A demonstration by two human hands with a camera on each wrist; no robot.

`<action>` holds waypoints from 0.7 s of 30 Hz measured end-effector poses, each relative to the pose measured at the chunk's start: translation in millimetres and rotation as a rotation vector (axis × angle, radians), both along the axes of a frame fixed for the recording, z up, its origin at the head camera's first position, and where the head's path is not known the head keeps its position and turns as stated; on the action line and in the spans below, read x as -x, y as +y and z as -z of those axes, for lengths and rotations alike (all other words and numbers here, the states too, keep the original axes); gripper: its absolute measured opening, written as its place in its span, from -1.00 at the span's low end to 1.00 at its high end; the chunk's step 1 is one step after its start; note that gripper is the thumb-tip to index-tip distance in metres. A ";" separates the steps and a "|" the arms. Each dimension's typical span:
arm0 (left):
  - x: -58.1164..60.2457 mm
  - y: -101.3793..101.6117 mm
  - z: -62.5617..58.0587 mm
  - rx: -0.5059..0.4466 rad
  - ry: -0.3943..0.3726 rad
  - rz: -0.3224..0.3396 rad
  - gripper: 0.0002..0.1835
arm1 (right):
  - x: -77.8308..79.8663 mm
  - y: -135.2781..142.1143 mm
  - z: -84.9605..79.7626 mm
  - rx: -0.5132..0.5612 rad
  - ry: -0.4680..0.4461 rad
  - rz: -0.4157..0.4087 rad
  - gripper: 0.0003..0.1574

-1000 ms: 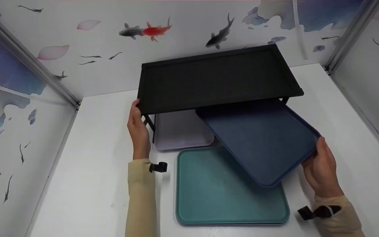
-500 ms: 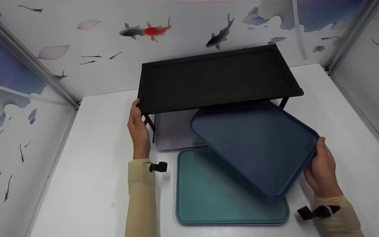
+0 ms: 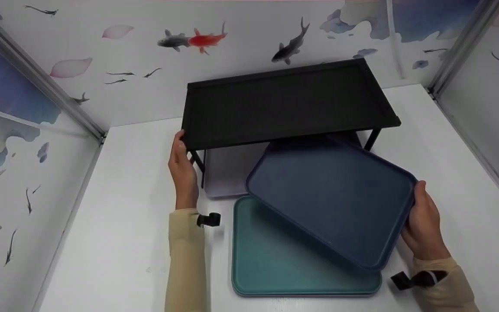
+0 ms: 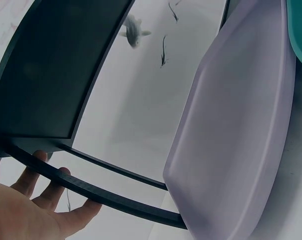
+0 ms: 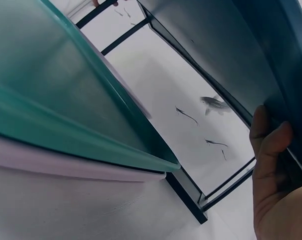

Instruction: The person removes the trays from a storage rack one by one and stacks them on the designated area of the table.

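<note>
A black shelf point(image 3: 284, 104) stands on folding legs at the back of the table. At its left end my left hand point(image 3: 183, 173) grips the edge and leg point(image 4: 116, 197), fingertips against the leg in the left wrist view. My right hand point(image 3: 425, 221) holds a dark blue tray point(image 3: 336, 195) by its right corner, thumb along the rim and fingers beneath. That tray is raised and slanted, its far corner under the shelf's front edge. Below it lies a teal tray point(image 3: 284, 260), on top of a lilac tray point(image 5: 81, 165). Another lilac tray point(image 3: 228, 171) sits partly under the shelf.
The white table point(image 3: 115, 225) extends to both sides of the trays. Printed wall panels point(image 3: 145, 39) enclose the back and sides, with metal posts point(image 3: 59, 86) at the corners. A small black camera mount point(image 3: 209, 219) sticks out from the left wrist.
The dark blue tray has swung left and toward me, its near corner lower and more of it out from under the shelf. My left hand and the shelf stay in place.
</note>
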State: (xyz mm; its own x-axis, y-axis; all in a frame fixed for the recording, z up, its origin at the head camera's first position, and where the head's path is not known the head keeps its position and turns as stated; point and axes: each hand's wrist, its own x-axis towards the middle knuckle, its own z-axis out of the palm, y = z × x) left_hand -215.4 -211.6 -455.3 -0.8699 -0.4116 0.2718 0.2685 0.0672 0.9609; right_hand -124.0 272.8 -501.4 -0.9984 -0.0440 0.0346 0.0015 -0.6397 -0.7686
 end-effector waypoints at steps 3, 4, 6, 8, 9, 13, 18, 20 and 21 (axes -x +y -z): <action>-0.2 0.2 0.4 0.000 0.003 0.002 -0.50 | 0.1 0.2 0.3 -0.025 -0.013 0.004 -0.39; 0.0 -0.1 0.7 0.000 0.006 0.002 -0.50 | 0.4 0.2 0.4 -0.026 -0.018 0.003 -0.39; 0.2 -0.4 1.1 0.002 0.009 0.002 -0.50 | 0.7 0.4 0.4 -0.048 -0.031 0.006 -0.39; 0.3 -0.6 1.6 0.003 0.014 0.004 -0.50 | 0.6 0.6 0.4 -0.069 -0.040 0.009 -0.39; 0.4 -0.7 1.8 0.001 0.015 0.004 -0.50 | 0.4 1.0 0.4 -0.074 -0.046 0.009 -0.40; 0.3 -0.6 1.3 -0.002 0.023 0.014 -0.51 | 0.0 1.2 -0.5 -0.099 -0.051 -0.002 -0.40; 0.2 -0.5 1.5 -0.008 0.037 0.029 -0.51 | 1.3 1.4 -1.5 -0.146 -0.073 -0.024 -0.41; 0.2 -0.6 1.7 -0.006 0.037 0.029 -0.51 | 1.7 1.9 -1.2 -0.178 -0.088 -0.029 -0.42; 0.1 -0.6 1.6 -0.004 0.036 0.028 -0.51 | 1.8 2.1 -0.8 -0.202 -0.095 -0.032 -0.41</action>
